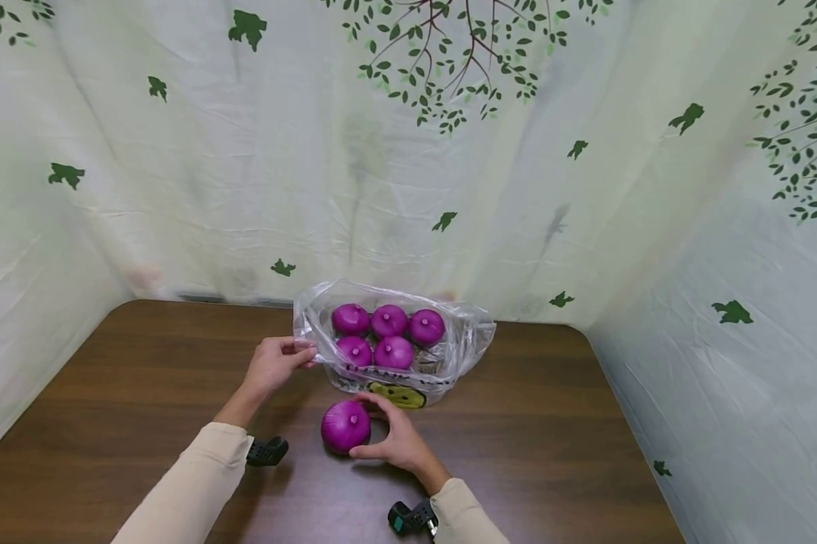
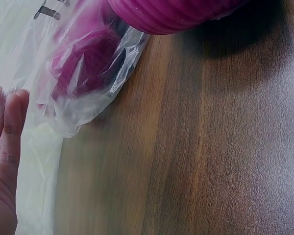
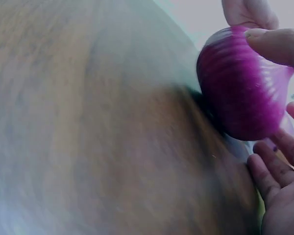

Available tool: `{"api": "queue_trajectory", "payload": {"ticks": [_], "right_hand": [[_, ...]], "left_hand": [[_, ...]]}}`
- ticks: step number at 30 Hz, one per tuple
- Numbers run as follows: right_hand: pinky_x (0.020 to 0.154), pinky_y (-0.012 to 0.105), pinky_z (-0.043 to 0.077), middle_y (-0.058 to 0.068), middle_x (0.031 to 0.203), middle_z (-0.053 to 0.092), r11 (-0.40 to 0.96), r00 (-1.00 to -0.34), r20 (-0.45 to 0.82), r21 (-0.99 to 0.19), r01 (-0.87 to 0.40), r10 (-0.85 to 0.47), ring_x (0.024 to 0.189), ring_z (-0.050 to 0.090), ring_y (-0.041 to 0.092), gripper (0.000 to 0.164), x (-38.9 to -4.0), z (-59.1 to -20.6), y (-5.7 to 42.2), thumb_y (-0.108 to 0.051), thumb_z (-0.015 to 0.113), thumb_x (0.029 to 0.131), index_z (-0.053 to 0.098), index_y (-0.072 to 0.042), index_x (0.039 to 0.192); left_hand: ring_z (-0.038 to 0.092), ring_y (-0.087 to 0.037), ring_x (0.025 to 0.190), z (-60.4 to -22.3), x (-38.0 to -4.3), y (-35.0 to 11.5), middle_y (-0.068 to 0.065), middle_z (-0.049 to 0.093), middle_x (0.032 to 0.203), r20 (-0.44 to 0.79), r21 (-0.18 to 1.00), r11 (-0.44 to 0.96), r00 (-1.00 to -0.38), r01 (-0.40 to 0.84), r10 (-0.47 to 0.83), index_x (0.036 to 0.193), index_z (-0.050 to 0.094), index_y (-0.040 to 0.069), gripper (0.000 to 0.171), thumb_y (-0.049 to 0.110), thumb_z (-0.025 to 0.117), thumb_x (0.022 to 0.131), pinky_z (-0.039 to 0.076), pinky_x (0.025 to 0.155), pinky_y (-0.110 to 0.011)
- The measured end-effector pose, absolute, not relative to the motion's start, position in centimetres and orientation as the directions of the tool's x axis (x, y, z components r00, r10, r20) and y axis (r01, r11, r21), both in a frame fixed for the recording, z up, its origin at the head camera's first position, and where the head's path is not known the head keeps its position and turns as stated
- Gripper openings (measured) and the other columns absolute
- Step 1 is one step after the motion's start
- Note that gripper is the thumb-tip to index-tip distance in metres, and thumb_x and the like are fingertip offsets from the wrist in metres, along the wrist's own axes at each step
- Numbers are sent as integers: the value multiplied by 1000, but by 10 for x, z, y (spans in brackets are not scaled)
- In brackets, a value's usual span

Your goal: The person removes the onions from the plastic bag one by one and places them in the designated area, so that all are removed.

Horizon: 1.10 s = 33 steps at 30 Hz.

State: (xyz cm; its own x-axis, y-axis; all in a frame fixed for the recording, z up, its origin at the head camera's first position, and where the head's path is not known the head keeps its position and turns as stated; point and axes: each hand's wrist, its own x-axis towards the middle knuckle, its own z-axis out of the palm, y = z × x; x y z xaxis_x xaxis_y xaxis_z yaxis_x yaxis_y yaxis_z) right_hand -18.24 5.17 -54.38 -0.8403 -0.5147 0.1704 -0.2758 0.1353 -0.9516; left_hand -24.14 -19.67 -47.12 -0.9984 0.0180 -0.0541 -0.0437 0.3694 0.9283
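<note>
A clear plastic bag [image 1: 475, 332] stands mouth up on the wooden table, with several red onions [image 1: 389, 321] inside it. At the bag's left rim, my left hand [image 1: 270, 370] pinches the plastic between thumb and fingers; in the left wrist view those fingers [image 2: 11, 125] meet the thin film [image 2: 83, 110]. In front of the bag is one more red onion [image 1: 345, 427]. My right hand [image 1: 401, 440] grips it from the right, thumb on the near side and fingers on the far side. The right wrist view shows this onion [image 3: 242, 88] up close, the thumb across it.
The brown table [image 1: 537, 423] extends to both sides of the bag. A pale curtain with leaf prints [image 1: 354, 189] hangs behind and beside it. Black wrist cameras [image 1: 413, 517] sit on both forearms. A yellow print [image 1: 397, 394] marks the bag's front.
</note>
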Motion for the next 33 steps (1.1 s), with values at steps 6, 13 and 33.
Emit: {"api": "queue_trajectory", "payload": {"ticks": [6,13,33], "right_hand": [[105,50,39,22,137,49,101,-831,213,-947,-305,-513,126,44,41,78,-185,-538,64,0,83,70,44,4,138],[104,55,39,26,134,51,51,-825,245,-948,-313,-510,123,47,43,73,-186,-522,75,-1,82,72,47,4,136],[98,64,38,33,123,55,69,-892,351,-920,-385,-285,112,49,54,49,-191,-463,94,11,73,77,53,15,121]], "left_hand": [[70,-28,86,-471,-241,-199,-15,71,94,-57,923,381,-998,-46,17,112,65,-10,28,10,64,93,55,85,-43],[70,-25,84,-470,-240,-200,-15,71,95,-53,931,363,-998,-44,16,112,65,-11,28,9,64,93,56,84,-42],[71,-16,76,-467,-241,-202,-16,72,92,-44,951,307,-999,-33,30,112,62,-16,30,7,64,92,58,78,-35]]}}
